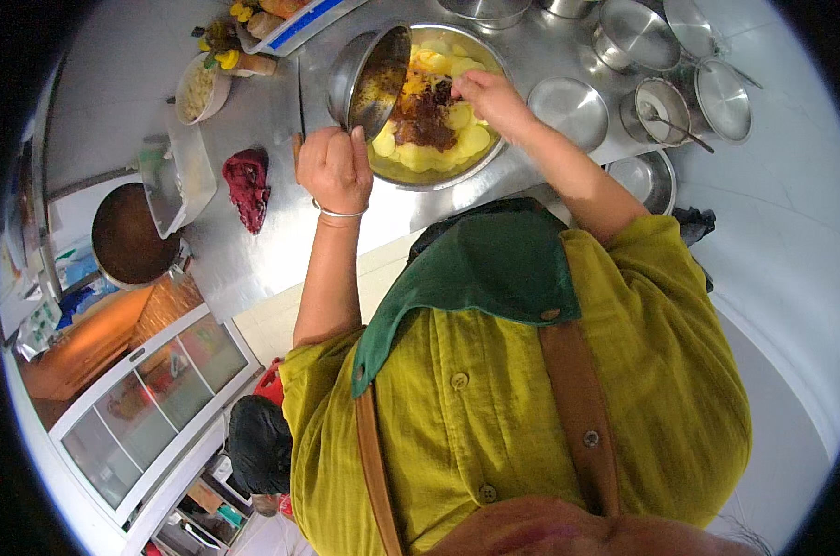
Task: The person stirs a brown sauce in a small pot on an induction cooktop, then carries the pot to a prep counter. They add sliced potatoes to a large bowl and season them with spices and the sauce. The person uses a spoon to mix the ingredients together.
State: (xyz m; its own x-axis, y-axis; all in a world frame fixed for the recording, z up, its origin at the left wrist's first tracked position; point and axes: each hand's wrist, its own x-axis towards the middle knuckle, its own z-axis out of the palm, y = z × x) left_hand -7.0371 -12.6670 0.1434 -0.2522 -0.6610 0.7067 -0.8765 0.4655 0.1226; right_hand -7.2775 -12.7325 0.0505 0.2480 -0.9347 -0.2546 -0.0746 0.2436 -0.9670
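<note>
My left hand (335,170) grips the rim of a steel mixing bowl (340,83), which is tipped on its side over a larger basin. Brown residue coats the inside of the tipped bowl. In the large steel basin (437,186) lie yellow slices (472,141), apparently potato. A dark brown sauce or seasoning (423,125) and an orange-yellow patch cover their middle. Over the basin's right side is my right hand (486,97), its fingertips drawn together close to the slices. Whether they hold anything is hidden.
Several steel bowls (635,35) stand at the right, one holding white powder and a spoon (677,131). Leftward lie a dark red cloth (246,187), a wooden handle (297,158), a clear plastic container (176,184) and a white bowl (204,90) of pale pieces. A brown-bottomed pan (135,236) sits beyond.
</note>
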